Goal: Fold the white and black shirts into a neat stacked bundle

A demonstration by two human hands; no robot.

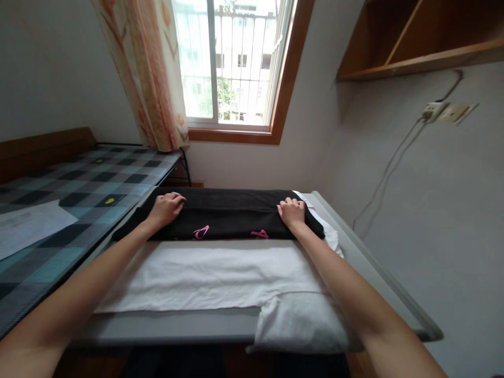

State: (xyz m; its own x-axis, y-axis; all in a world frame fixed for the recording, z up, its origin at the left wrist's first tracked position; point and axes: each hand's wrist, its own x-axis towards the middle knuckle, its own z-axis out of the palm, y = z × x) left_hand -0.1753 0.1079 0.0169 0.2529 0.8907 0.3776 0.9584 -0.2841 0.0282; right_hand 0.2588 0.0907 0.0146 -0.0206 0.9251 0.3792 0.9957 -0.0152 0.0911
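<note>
A black garment (228,212) with pink print lies folded across the far part of a grey table (177,325). My left hand (165,207) rests on its left end with the fingers curled over the fabric. My right hand (292,211) sits on its right end, fingers bent and pressed onto the cloth. Both arms reach straight forward over a white cloth (212,275) spread on the table in front of the garment.
A bed with a checked blue and black cover (71,199) stands at the left, with a white sheet of paper (27,226) on it. Behind are a window (232,63) and a patterned curtain (149,73). A wall with a socket and cable (433,113) runs along the right, under a wooden shelf (417,42).
</note>
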